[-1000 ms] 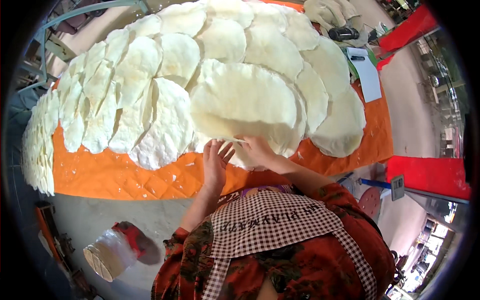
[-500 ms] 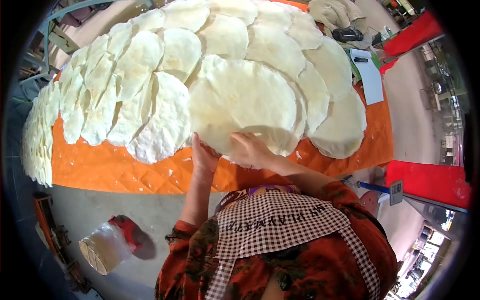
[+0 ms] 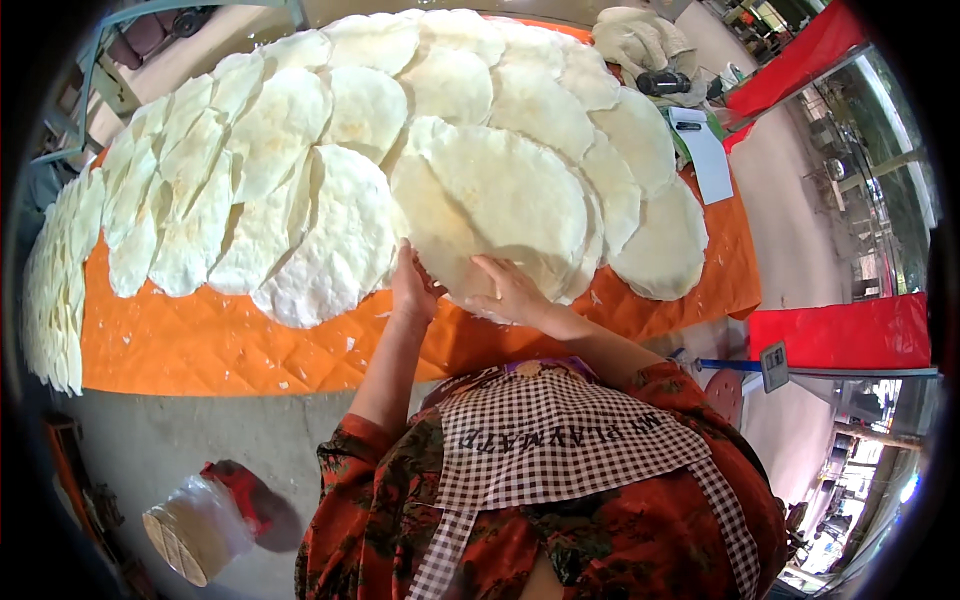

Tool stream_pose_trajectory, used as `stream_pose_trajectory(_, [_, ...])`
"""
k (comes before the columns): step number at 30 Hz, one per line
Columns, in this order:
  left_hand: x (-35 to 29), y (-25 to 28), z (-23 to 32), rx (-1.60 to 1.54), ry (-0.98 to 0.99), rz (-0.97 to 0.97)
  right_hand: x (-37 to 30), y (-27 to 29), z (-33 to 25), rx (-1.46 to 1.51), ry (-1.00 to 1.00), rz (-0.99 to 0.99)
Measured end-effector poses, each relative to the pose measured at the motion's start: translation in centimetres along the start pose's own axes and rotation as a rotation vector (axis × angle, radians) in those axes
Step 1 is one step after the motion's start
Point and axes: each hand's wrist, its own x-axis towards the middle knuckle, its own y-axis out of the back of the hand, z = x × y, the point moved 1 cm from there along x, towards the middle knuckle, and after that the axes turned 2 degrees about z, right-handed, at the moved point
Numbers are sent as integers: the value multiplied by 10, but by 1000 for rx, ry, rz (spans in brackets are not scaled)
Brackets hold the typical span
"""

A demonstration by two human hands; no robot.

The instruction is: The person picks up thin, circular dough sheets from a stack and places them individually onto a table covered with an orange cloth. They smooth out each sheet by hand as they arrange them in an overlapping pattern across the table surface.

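Large, thin, pale round flatbreads overlap in stacks on an orange cloth [image 3: 330, 345]. In front of me lies the biggest flatbread [image 3: 520, 190], with other sheets beneath it; a crease runs down its left part. At the near left edge of this flatbread, my left hand [image 3: 413, 288] is closed on the rim, its fingers partly hidden. Resting on the near part of the same flatbread, my right hand [image 3: 520, 295] has its fingers stretched out and apart. Left of my left hand is a whiter, bumpy flatbread [image 3: 335, 240], apart from my grip.
A notepad [image 3: 708, 165] with a dark pen lies at the right. Behind it are a black cylindrical object [image 3: 663, 82] and a crumpled beige cloth [image 3: 640, 38]. On the floor at lower left stands a plastic-wrapped round bundle [image 3: 190, 535] beside something red. A red panel [image 3: 840, 333] borders the right.
The left part of the big flatbread has shifted, and a crease now shows across it. Both hands stay close to its near edge. The whole view has moved slightly.
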Motion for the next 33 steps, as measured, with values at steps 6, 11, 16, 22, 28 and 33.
stream_pose_trajectory(6, [6,10,1,9,-33,-80,1,-3,-6,-9,-49,-40])
stream_pose_trajectory(11, [19,24,-4,-86,46,-114,0,-3,-7,-26,-47,-11])
stream_pose_trajectory(16, [16,22,-8,169,-104,-106,-3,-4,-16,-21,-7,82])
stream_pose_trajectory(22, [4,8,-48,243,-133,34,4,-23,-28,3,-30,357])
stream_pose_trajectory(28, [16,17,-61,328,-248,186,30,-12,0,97,-144,310])
stream_pose_trajectory(33, [30,31,-67,305,-189,252,109,176,92,196,-427,173])
